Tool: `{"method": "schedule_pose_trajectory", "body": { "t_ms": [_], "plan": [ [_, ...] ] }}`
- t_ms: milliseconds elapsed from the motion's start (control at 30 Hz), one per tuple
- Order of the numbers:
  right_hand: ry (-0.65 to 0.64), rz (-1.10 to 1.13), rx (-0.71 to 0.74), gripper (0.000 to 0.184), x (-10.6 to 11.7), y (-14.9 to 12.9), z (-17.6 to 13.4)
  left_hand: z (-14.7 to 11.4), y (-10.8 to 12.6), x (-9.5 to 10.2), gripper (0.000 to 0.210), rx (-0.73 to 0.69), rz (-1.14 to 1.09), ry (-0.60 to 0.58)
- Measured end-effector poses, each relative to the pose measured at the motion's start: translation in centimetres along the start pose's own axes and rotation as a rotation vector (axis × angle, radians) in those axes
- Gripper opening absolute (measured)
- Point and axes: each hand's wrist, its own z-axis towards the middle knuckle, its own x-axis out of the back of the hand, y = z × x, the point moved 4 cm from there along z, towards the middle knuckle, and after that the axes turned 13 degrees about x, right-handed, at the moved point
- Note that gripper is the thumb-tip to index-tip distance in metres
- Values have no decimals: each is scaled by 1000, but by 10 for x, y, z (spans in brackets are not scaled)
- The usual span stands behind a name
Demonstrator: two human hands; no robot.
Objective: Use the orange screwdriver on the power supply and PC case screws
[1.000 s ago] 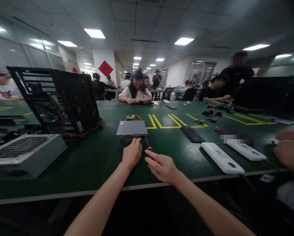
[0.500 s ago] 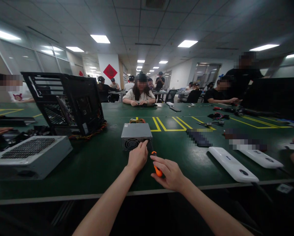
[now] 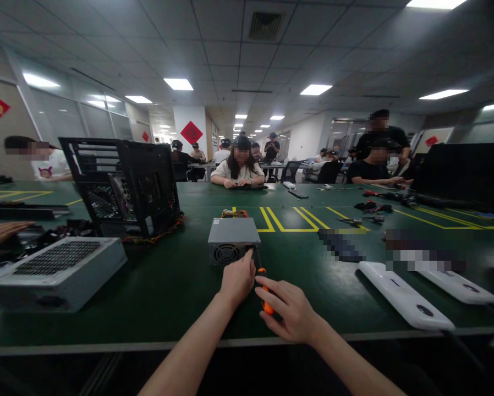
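A grey power supply unit (image 3: 234,234) sits on the green table ahead of me, its fan grille facing me and a bundle of coloured wires behind it. My left hand (image 3: 239,276) is closed, with its fingertips at the right part of that front face; what they pinch, if anything, is hidden. My right hand (image 3: 290,308) holds a screwdriver (image 3: 267,306) by its orange and black handle, thumb and fingers around it. The thin shaft points up and away, toward the unit's lower right corner. Whether the tip touches a screw is too small to tell.
At left stand an open black computer case (image 3: 123,187) and a larger power supply (image 3: 57,275) with a mesh top. White oblong devices (image 3: 404,297) and a dark phone-like object (image 3: 341,245) lie at right. Another person's hand (image 3: 3,234) is at the left edge; a co-worker (image 3: 241,165) sits opposite.
The camera has tilted up slightly, so the scene sits lower in the picture. My right-hand fingers have shifted a little on the screwdriver handle. The left hand stays at the power supply unit.
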Motion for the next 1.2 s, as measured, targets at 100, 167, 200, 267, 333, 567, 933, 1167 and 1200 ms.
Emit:
{"method": "schedule_pose_trajectory", "body": {
  "t_ms": [100,167,200,267,333,567,933,1167,1200],
  "plan": [
    [51,23,-32,36,0,3,0,0,0,0,40,3,-21,-6],
    [74,51,-50,39,1,4,0,0,0,0,40,6,-23,-9],
    [67,69,-51,40,1,5,1,0,0,0,40,7,-21,-12],
    [19,95,-37,43,0,4,2,0,0,1,41,11,-9,-30],
    [-34,79,-9,42,-1,3,3,0,0,1,42,22,1,-53],
    [74,125,-86,39,-2,4,1,0,0,1,41,21,-14,-25],
    [61,100,-56,35,-4,4,-4,1,-4,-4,40,-18,-33,18],
    [-32,106,-12,38,-2,2,2,1,-4,-2,41,26,-44,-38],
    [-37,79,1,38,-2,1,2,1,-4,-2,41,24,-49,-41]
  ]
}}
